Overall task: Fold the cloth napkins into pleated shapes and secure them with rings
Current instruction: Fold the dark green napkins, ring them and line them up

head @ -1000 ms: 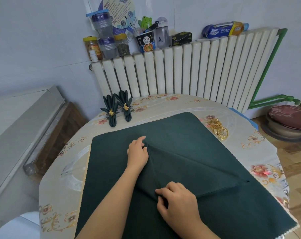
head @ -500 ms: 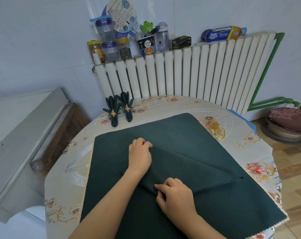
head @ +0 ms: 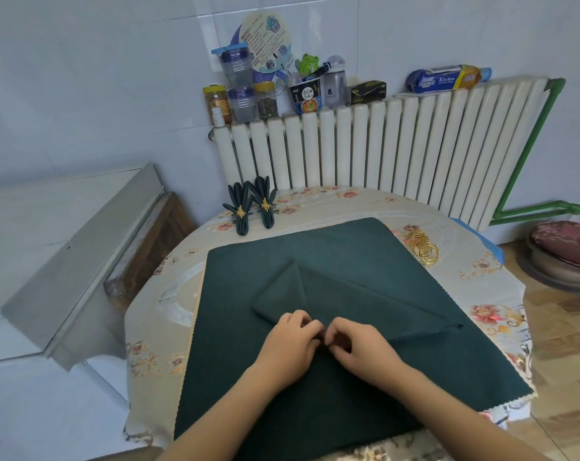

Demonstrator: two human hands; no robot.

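both hands pinching napkin fold at near edge, fingers curled; starting pleats, next needing even gathers.

Home dining corner: radiator, food jars, floral-clothed table.

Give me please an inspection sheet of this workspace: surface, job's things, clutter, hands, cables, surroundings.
Surface: round table with a floral cover.
Job's things: dark green napkin spread flat, one part folded over; two finished napkins with rings at the far left; pile of gold rings at the far right.
Clutter: jars and bottles and a wipes pack on the radiator.
Hands: left hand and right hand pinch the fold's near edge together.
Cables: nothing seen.
Surroundings: white radiator, green pipe, tiled wall, cushioned stool.
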